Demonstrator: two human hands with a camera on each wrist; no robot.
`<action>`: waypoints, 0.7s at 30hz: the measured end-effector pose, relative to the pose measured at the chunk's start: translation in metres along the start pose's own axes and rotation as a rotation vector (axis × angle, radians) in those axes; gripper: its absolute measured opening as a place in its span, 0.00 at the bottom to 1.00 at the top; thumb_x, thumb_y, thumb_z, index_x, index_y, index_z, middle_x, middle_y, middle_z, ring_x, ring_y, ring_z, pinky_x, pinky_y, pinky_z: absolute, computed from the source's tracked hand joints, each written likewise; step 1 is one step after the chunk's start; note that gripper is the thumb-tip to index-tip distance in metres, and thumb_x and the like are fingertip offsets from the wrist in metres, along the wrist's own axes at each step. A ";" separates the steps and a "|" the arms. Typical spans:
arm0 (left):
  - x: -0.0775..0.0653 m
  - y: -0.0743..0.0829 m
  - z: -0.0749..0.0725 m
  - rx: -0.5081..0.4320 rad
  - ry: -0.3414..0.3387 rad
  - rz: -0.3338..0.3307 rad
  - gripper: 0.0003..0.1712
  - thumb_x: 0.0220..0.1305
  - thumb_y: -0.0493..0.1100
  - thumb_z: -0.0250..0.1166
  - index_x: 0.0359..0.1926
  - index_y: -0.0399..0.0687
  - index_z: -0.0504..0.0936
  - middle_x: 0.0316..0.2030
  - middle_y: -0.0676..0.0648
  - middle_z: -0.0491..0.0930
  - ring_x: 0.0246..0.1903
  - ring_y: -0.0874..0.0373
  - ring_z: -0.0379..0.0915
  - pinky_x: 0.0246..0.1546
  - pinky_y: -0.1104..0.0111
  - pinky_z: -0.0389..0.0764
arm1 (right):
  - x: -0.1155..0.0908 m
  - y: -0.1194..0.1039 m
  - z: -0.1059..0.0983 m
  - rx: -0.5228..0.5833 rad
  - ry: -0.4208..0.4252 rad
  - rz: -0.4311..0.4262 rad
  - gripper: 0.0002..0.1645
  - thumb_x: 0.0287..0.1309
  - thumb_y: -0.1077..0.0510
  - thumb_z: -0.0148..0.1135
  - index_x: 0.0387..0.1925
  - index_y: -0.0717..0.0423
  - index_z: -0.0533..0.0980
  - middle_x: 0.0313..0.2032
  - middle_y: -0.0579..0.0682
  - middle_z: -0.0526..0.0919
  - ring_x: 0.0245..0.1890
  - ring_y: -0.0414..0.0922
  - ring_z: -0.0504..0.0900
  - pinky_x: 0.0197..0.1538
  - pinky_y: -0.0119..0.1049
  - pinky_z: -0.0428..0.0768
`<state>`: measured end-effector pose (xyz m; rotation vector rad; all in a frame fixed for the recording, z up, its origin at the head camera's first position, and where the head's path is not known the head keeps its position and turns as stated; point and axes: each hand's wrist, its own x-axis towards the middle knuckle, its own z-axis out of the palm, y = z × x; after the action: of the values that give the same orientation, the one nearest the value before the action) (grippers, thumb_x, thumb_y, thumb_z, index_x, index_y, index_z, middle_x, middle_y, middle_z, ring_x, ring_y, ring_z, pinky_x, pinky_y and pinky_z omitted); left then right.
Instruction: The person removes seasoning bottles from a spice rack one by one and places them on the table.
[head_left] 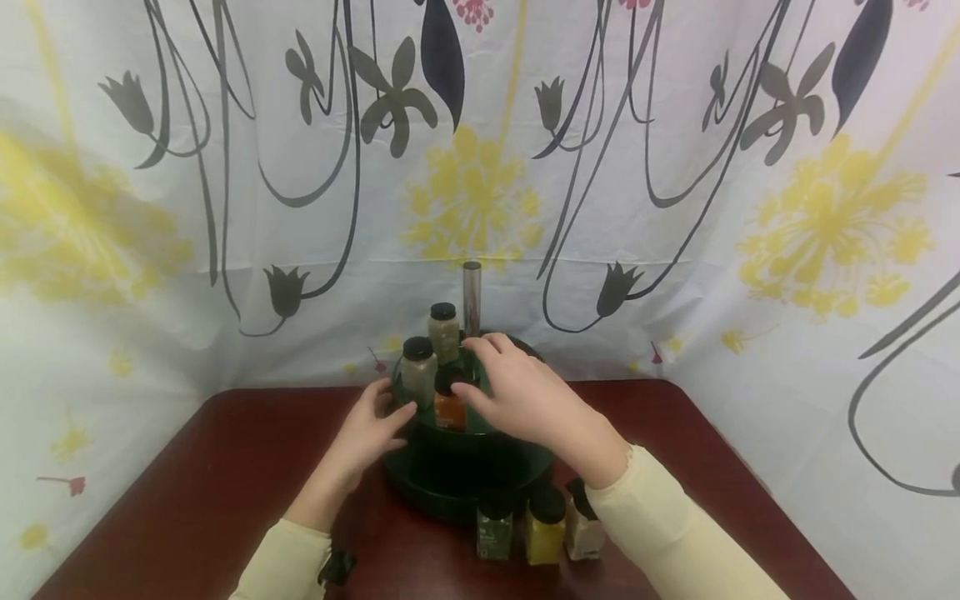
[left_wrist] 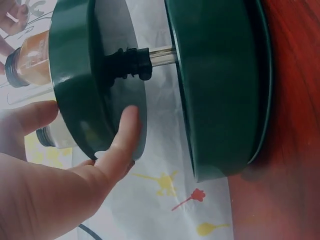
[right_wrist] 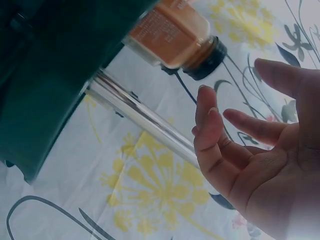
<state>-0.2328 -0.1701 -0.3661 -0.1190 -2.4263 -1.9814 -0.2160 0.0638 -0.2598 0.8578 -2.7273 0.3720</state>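
Note:
A dark green two-tier round stand with a metal post [head_left: 472,296] stands on the table. Its upper tray [left_wrist: 72,75] carries an orange spice jar [head_left: 450,412] with a black lid and two pale spice jars, one in front [head_left: 418,379] and one behind [head_left: 444,335]. My left hand [head_left: 367,429] is at the upper tray's left edge, thumb tip at the rim and a straight finger below the tray, fingers spread. Over the orange jar's right side hovers my right hand [head_left: 528,396]; in the right wrist view its fingers are parted, with nothing between them, just off the lid.
On the table before the stand's lower tray [left_wrist: 220,90] are three more black-lidded jars: green [head_left: 495,537], yellow [head_left: 545,537] and pale [head_left: 585,537]. A small black object [head_left: 337,567] lies beside the left sleeve. Behind the dark red table [head_left: 262,467] hangs a flower-print cloth [head_left: 480,208].

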 end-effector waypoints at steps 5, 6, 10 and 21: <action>-0.001 -0.002 0.003 -0.121 -0.007 -0.018 0.47 0.68 0.48 0.62 0.76 0.47 0.41 0.72 0.32 0.45 0.58 0.36 0.66 0.42 0.53 0.82 | 0.006 -0.005 0.009 0.011 -0.059 -0.022 0.43 0.65 0.34 0.51 0.74 0.46 0.54 0.66 0.55 0.64 0.47 0.44 0.80 0.46 0.44 0.81; -0.001 -0.002 0.004 -0.141 -0.011 -0.023 0.48 0.68 0.47 0.62 0.76 0.47 0.40 0.72 0.32 0.43 0.57 0.35 0.66 0.42 0.53 0.82 | 0.006 -0.006 0.012 0.008 -0.070 -0.029 0.43 0.65 0.34 0.51 0.74 0.45 0.53 0.66 0.55 0.64 0.44 0.43 0.80 0.44 0.42 0.82; -0.001 -0.002 0.005 -0.179 -0.025 -0.036 0.49 0.68 0.46 0.62 0.76 0.47 0.38 0.72 0.31 0.42 0.56 0.35 0.66 0.41 0.53 0.82 | 0.007 -0.011 0.020 -0.020 -0.090 -0.068 0.42 0.66 0.36 0.52 0.74 0.47 0.54 0.64 0.55 0.67 0.37 0.39 0.81 0.38 0.38 0.83; -0.005 -0.002 0.002 -0.204 -0.029 -0.046 0.50 0.67 0.48 0.62 0.76 0.44 0.38 0.71 0.29 0.45 0.54 0.37 0.70 0.40 0.56 0.83 | 0.011 -0.009 0.033 -0.020 -0.024 -0.079 0.28 0.68 0.42 0.53 0.62 0.52 0.68 0.51 0.50 0.74 0.33 0.39 0.79 0.35 0.34 0.81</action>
<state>-0.2282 -0.1684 -0.3689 -0.0944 -2.2566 -2.2580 -0.2249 0.0403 -0.2861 0.9675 -2.7043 0.3198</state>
